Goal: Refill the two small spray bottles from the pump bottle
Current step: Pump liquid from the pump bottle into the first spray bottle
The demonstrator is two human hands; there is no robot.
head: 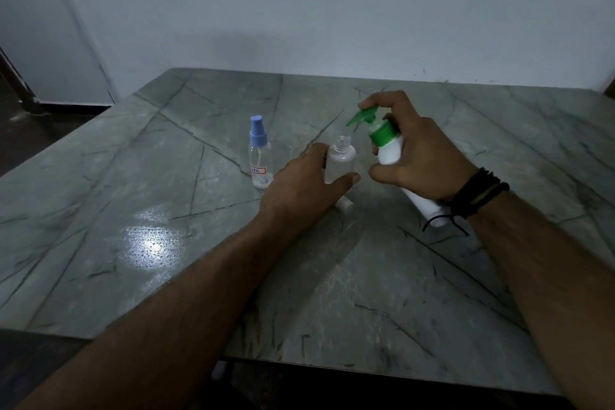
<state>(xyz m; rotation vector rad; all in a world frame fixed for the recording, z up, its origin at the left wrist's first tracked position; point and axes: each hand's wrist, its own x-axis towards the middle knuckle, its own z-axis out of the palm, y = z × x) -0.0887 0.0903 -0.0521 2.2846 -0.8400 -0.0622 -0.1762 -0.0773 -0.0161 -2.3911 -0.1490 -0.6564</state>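
On the grey marbled counter (pixel 166 176), your left hand (pixel 299 183) grips the uncapped spray bottle (pixel 340 160) upright, your right hand (pixel 419 156) clasps the tilted white pump bottle (pixel 391 150), green nozzle (pixel 361 116) above its mouth, and the blue-capped spray bottle (pixel 260 153) stands just left.

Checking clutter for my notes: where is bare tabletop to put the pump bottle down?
Bare table right of the right hand, and left of the blue-capped bottle. Crowded around the open bottle under the left hand.
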